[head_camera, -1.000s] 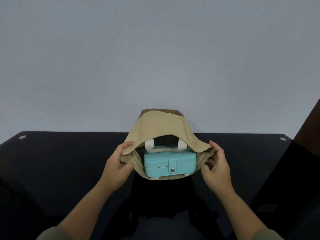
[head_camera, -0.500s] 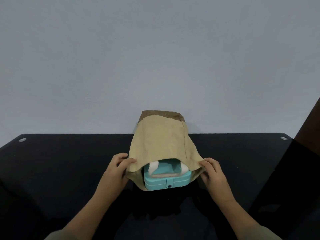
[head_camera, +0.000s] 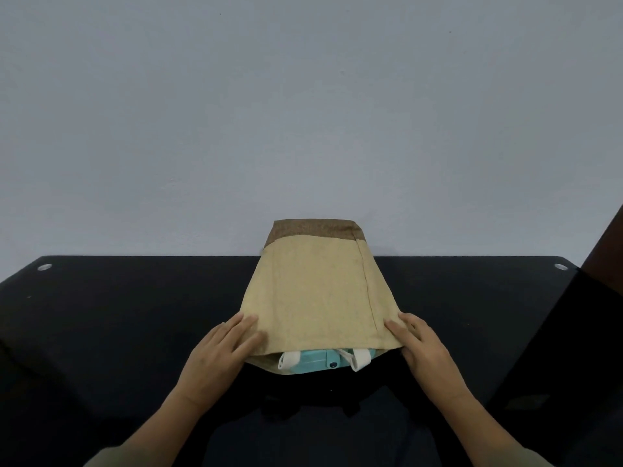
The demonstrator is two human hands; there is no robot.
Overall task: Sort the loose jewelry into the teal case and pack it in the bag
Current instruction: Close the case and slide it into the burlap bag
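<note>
Head view: the left hand (head_camera: 220, 352) is laid flat, fingers straight and together, on the one tan cloth bag (head_camera: 317, 298). One teal case (head_camera: 312, 360) is seen in its mouth, between two white straps (head_camera: 289, 360). The right hand (head_camera: 421, 345) is laid likewise. The bag is judged soft; the straps should be gripped.

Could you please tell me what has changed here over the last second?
Both hands let go of the mouth of the bag; its upper side dropped flat over the teal case. The left hand and right hand now rest with straight fingers on its near corners. The case stays inside, on the black table.
</note>
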